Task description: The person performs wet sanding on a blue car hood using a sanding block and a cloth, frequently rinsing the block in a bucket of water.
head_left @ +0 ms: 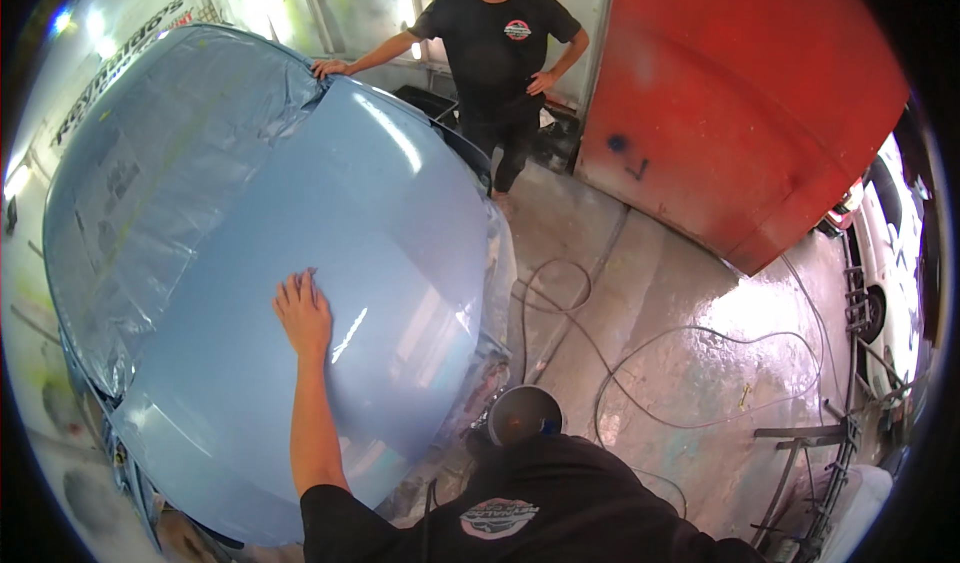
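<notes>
My left hand [303,313] lies palm down on the glossy light blue hood [400,213] of a car. Its fingers stretch forward over the paint, and I see nothing held in it; what may be under the palm is hidden. Clear plastic sheeting [130,183] covers the windshield area beyond the hood's left edge. My right hand is out of sight.
A co-worker [505,53] stands at the far side, one hand on the car near the windshield corner. A large red panel [740,93] stands at right. A dark bucket [525,415] is by my body. A hose [690,331] loops over the floor near a metal stand [800,433].
</notes>
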A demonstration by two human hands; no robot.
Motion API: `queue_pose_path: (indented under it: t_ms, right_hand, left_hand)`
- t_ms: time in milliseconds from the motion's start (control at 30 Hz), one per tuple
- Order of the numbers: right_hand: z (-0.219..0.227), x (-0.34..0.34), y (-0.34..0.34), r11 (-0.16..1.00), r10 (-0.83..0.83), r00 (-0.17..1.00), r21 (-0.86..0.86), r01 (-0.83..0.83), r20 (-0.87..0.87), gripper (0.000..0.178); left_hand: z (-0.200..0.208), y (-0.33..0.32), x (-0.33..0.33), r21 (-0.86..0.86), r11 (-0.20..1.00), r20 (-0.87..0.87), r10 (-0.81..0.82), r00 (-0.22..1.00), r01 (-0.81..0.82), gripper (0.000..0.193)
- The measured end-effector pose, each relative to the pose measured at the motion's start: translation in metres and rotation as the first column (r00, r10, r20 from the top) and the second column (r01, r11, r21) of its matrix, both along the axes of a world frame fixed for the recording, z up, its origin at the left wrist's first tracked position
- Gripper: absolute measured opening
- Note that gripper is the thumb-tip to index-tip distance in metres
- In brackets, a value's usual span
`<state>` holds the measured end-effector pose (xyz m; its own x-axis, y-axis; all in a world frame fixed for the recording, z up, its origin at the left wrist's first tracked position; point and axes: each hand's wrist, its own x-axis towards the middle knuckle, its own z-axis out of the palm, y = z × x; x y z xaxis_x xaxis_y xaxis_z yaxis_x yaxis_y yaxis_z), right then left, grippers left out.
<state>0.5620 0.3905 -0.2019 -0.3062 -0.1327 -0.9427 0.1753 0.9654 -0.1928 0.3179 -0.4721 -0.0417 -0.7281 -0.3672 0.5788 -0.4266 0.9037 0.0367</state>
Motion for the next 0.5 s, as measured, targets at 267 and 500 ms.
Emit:
queue_pose_path:
  t_ms: [267,500]
  right_hand:
    - [-0.007,-0.013,0.004,0.994,0.023,1.000,0.109,-0.021,-0.009,0.058]
    - [-0.002,-0.129,-0.046,0.995,0.098,0.797,0.081,-0.062,-0.596,0.047]
  left_hand:
    - [0.001,0.007,-0.008,0.076,0.997,-0.121,-0.005,0.993,0.015,0.044]
    - [-0.004,0.001,0.002,-0.001,1.000,0.057,0.031,0.998,-0.031,0.051]
